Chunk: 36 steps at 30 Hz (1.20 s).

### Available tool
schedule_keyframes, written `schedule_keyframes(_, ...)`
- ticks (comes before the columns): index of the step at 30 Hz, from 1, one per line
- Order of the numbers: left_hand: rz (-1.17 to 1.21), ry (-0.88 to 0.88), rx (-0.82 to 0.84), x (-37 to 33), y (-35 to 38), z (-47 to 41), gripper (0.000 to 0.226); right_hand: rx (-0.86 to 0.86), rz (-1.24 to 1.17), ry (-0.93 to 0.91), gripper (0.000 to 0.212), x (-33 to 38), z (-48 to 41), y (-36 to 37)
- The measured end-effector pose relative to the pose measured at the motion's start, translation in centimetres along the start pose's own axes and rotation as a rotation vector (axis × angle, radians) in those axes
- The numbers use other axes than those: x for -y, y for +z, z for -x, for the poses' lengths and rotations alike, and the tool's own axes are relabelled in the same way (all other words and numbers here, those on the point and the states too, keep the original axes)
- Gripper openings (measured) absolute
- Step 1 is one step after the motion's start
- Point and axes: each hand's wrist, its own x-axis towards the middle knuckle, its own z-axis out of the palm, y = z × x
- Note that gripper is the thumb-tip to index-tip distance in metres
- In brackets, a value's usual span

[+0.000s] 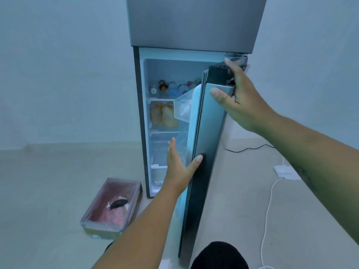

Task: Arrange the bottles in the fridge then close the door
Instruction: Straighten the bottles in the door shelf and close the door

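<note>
In the head view, a tall grey fridge (194, 24) stands at the centre of the frame against a pale wall. Its lower door (206, 136) is partly open and seen almost edge-on, running from the upper right of centre down to the bottom middle.

The right hand (240, 98) comes in from the right edge and grasps the top corner of the door, thumb lying across the outer grey face and fingers curled over the top edge. The left hand (179, 167) reaches up from the bottom centre with its fingers stretched flat and loose; the thumb touches the door's front edge while the other fingers point up along the inner side, gripping nothing.

Inside the lit compartment, the bottles (172, 87) stand in a row on the top shelf, left of the door. Below them sits a yellowish bag (164, 116) on the next shelf.

On the floor at lower left, just beside the fridge, lies a pinkish box (101, 226). A white cable (269, 206) trails across the floor at lower right.
</note>
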Motion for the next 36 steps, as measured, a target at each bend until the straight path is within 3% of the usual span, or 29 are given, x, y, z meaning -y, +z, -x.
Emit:
schedule_keyframes(7, -0.131, 0.061, 0.054, 1.2, -5.0, -3.3, 0.121, 0.108, 0.016, -0.059, 0.077, -0.7, -5.0, 5.2)
schedule_keyframes(12, -0.187, 0.061, -0.087, 1.5, -7.2, -6.6, 0.103, 0.148, 0.243, -0.16, 0.08, -2.3, -9.2, 7.9)
schedule_keyframes(15, -0.242, 0.049, -0.167, 2.5, -8.9, -9.1, 0.083, 0.115, 0.257, -0.158, 0.081, -3.0, -11.8, 10.0)
schedule_keyframes(21, -0.189, -0.044, -0.239, 4.4, -11.1, -13.8, 0.068, 0.0, 0.292, -0.136, 0.082, -3.6, -15.4, 14.2)
schedule_keyframes(36, -0.068, -0.126, -0.188, 6.8, -14.9, -25.0, 0.044, -0.126, 0.512, 0.007, 0.079, -3.9, -23.3, 22.2)
